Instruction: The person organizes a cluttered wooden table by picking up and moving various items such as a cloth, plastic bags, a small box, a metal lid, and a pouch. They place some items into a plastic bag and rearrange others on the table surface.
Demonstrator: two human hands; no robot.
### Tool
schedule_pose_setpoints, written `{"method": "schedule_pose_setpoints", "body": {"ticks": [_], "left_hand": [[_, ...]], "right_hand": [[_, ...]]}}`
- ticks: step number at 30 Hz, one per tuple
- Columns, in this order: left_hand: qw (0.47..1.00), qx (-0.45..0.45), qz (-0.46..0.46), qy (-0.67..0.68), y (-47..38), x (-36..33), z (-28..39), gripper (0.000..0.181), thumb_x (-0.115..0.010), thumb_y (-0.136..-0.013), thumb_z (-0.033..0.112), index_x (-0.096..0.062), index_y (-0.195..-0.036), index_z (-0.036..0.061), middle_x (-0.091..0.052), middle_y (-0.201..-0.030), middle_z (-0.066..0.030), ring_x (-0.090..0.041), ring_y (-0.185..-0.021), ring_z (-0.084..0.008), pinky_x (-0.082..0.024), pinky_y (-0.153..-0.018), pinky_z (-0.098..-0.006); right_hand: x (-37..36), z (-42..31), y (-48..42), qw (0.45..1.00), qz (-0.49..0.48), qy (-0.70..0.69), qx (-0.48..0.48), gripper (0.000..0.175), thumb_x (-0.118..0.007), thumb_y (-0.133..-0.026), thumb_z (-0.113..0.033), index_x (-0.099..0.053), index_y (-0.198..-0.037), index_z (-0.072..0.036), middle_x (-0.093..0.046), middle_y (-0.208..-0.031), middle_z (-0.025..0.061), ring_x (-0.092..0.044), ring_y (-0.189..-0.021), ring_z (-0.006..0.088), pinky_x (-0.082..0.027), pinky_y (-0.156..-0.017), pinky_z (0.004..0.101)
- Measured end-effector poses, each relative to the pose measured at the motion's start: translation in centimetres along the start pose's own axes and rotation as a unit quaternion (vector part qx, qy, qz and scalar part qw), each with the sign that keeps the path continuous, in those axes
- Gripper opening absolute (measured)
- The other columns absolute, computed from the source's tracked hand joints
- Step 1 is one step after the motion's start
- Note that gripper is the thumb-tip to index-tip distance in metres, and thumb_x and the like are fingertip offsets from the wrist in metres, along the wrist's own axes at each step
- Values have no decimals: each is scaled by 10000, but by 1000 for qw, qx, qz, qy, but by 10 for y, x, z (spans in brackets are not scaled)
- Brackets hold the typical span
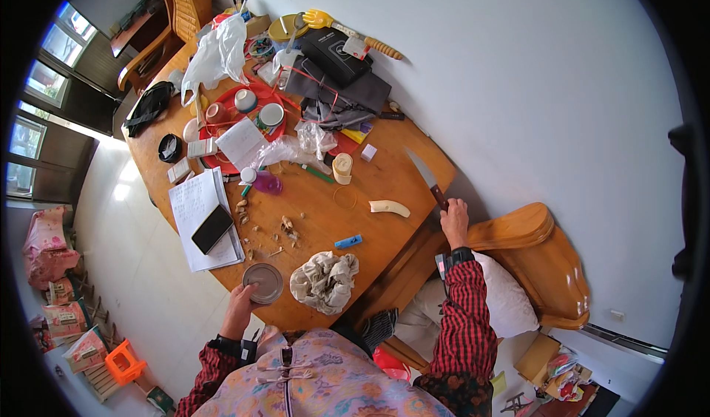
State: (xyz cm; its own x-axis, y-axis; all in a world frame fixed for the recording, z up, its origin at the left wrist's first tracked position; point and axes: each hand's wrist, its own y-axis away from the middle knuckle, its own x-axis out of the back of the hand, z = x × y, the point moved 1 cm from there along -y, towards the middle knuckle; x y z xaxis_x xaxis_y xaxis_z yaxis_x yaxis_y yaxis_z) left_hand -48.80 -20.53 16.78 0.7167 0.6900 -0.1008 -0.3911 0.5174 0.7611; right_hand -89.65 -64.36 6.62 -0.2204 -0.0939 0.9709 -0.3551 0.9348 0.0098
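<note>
My right hand [456, 222] grips the dark handle of a kitchen knife [425, 172] at the table's right edge, its blade pointing up and left over the tabletop. With my left hand [241, 306] I hold a round, clear lid or shallow dish [263, 284] at the near edge, thumb on top. Between the hands lie a crumpled greyish cloth [325, 281] and a blue lighter-like object [348, 242]. A curved, cream-coloured piece [390, 208] rests left of the knife. Shell-like scraps [287, 225] are scattered on the wooden table [333, 217].
A black phone [212, 229] lies on written papers [194, 195] at the left. Farther back are a purple bottle [267, 182], a cream roll [342, 168], a red tray [236, 92] with cups, and plastic bags [216, 56]. A wooden chair [532, 262] stands at the right.
</note>
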Motion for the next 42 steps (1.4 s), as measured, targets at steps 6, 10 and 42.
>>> {"method": "schedule_pose_setpoints", "body": {"ticks": [6,10,42], "left_hand": [[1000,-12,-12,7,5,-8,10,340,-568,-1007,254,-652,-1169,-33,-724,-1028,-102,-729,-903,-212,-629,-797,-381],[1000,7,2,19,3,7,0,336,-567,-1006,254,-651,-1175,-24,-728,-1035,-107,-732,-903,-220,-634,-785,-395],[998,16,4,59,-2,39,-36,300,-570,-1013,239,-660,-1153,-11,-743,-1028,-107,-741,-888,-202,-627,-791,-389]], "right_hand": [[-18,-35,-37,1000,13,-13,16,267,-725,-794,-35,-633,-1040,17,-598,-1090,201,-561,-1086,417,-509,-926,488],[-28,-53,-56,999,35,0,32,273,-730,-805,-36,-633,-1055,14,-603,-1088,201,-564,-1093,411,-511,-926,478],[-43,-145,53,664,-256,-683,-165,481,-730,-934,-216,-577,-1347,-22,-724,-1115,91,-679,-995,151,-533,-899,291]]}}
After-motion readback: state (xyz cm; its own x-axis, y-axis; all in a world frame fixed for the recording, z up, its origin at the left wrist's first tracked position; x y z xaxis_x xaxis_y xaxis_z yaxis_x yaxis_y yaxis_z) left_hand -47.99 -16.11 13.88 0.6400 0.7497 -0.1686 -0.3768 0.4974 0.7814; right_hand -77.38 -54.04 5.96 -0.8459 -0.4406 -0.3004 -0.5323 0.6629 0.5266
